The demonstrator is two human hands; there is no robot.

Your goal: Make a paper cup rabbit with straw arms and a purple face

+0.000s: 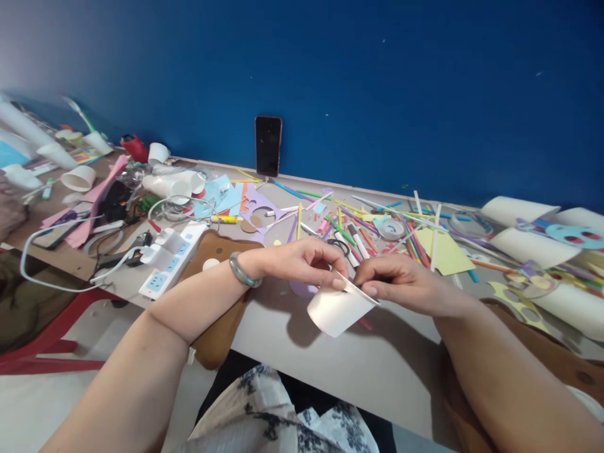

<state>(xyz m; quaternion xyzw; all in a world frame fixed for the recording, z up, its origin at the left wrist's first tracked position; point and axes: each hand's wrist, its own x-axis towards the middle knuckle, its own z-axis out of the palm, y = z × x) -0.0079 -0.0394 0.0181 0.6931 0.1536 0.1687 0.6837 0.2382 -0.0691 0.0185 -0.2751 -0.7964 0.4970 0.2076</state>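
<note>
While the left hand (318, 264) pinches the tilted cup (338, 312) by its rim and the right hand (408, 284) its right edge, gentle pressure should keep it round.

Phone, power strip and surroundings along a blue wall (377, 75).
Dark-screened phone (268, 146) upright against the wall, at the table's (278, 330) back edge. White power strip (172, 267) left of view (blue socket faces, small red light near one end), white plugs (158, 246) in it, pale cable looping leftward. Brown pad (214, 343) beside it, overhanging the front edge; red seat frame (56, 327) lower left.
</note>
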